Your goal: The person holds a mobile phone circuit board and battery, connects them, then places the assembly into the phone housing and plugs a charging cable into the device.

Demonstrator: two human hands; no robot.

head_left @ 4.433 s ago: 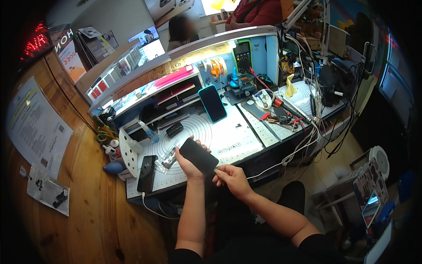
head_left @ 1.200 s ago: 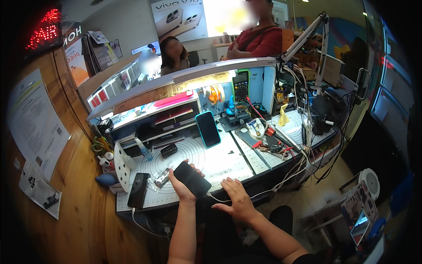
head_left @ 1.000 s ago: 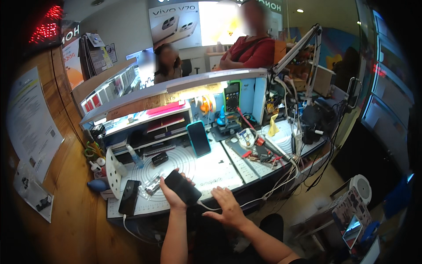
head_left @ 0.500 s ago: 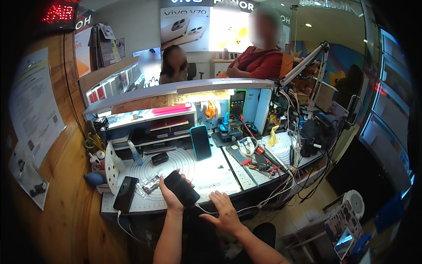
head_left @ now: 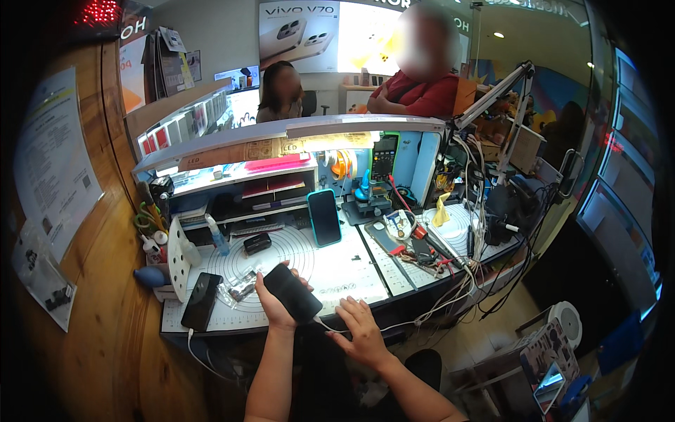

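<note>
A dark-screened smartphone (head_left: 292,292) rests tilted in my left hand (head_left: 279,316), whose fingers wrap round its sides. From the phone's lower end runs a white charging cable (head_left: 394,328), passing by my right hand. My right hand (head_left: 362,334) hovers just right of the phone, palm down, fingers stretched out, gripping nothing. On the mat to the left lies another black phone (head_left: 202,302) with a white cable plugged in. A clear plastic bag of small parts (head_left: 241,289) lies between the two phones. Farther back, a phone in a teal case (head_left: 324,218) stands propped up.
A white work mat (head_left: 351,271) covers the bench. Tools and cables crowd its right side by a multimeter (head_left: 383,156) and a soldering iron (head_left: 439,244). At left stand a spray bottle (head_left: 217,235) and a tool holder (head_left: 177,264). Two people are beyond the shelf (head_left: 239,144).
The view has tilted slightly, so the bench's back sits higher in the picture. My left hand keeps the phone; my right hand has barely shifted.
</note>
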